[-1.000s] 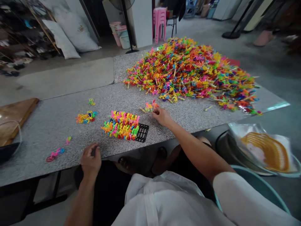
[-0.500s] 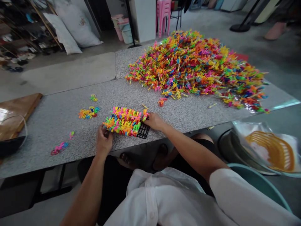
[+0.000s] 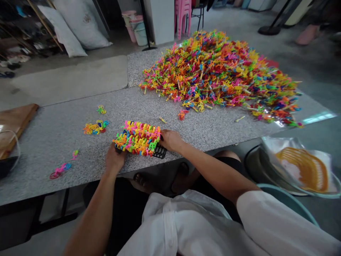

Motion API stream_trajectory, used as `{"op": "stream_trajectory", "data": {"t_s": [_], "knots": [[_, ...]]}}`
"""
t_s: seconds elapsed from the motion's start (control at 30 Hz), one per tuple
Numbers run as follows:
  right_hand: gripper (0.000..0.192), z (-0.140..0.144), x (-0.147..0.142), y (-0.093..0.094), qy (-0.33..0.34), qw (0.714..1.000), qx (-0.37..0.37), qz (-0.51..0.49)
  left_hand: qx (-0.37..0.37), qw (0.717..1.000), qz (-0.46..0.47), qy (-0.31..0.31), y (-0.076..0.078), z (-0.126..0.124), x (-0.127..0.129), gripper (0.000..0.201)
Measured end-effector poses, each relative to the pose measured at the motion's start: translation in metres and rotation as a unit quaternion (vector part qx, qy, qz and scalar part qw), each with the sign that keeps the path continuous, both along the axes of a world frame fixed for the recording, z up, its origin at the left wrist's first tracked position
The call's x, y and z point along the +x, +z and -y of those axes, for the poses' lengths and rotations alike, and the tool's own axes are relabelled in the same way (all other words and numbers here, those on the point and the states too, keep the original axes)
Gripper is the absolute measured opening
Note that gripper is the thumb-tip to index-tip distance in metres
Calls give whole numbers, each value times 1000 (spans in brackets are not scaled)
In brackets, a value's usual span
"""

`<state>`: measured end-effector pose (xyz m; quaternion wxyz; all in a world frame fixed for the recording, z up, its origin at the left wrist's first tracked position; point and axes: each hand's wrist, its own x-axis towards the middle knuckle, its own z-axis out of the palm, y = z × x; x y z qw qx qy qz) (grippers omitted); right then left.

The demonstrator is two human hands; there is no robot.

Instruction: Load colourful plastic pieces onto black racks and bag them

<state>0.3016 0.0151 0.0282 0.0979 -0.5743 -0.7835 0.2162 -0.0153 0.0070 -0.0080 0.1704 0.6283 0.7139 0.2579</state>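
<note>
Two hands work at one black grid tray (image 3: 160, 152) that lies near the front edge of the speckled stone surface (image 3: 61, 142). Rows of bright plastic pieces (image 3: 137, 138) stand packed across most of the tray, and only its right end shows bare mesh. The left hand (image 3: 114, 158) rests against the tray's left end, its grip curled about that edge, though the fingers are hidden behind the pieces, so how firmly it holds cannot be told. The right hand (image 3: 170, 139) sits at the right end of the rows, fingers bent and pressed to the last pieces; whether it pinches a loose piece is not visible.

The step in hand looks like filling the tray: one hand steadies it while the other seats a piece at the end of the last row. The next move, as I judge it, calls for a fresh piece, and the nearest loose ones (image 3: 182, 114) lie just beyond the right hand, at the foot of the big multicoloured heap (image 3: 218, 73) on the far right of the surface. The bare mesh left is small, so few more would fit.

A small cluster (image 3: 95, 127) and some stray pieces (image 3: 60, 169) lie to the left. An orange plastic basket (image 3: 303, 170) sits low on the right.

No brand, label or writing can be read anywhere.
</note>
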Motion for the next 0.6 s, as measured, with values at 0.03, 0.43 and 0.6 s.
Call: {"op": "stream_trajectory", "data": {"t_s": [0.03, 0.43, 0.6], "knots": [[30, 1, 0, 0, -1, 1000, 0, -1, -4, 1000, -7, -4, 0, 0, 0, 50], [30, -2, -1, 1, 28, 999, -15, 14, 7, 999, -44, -17, -2, -4, -2, 40], [27, -47, 27, 17, 39, 996, -64, 43, 21, 998, -47, -32, -6, -2, -1, 38]]}}
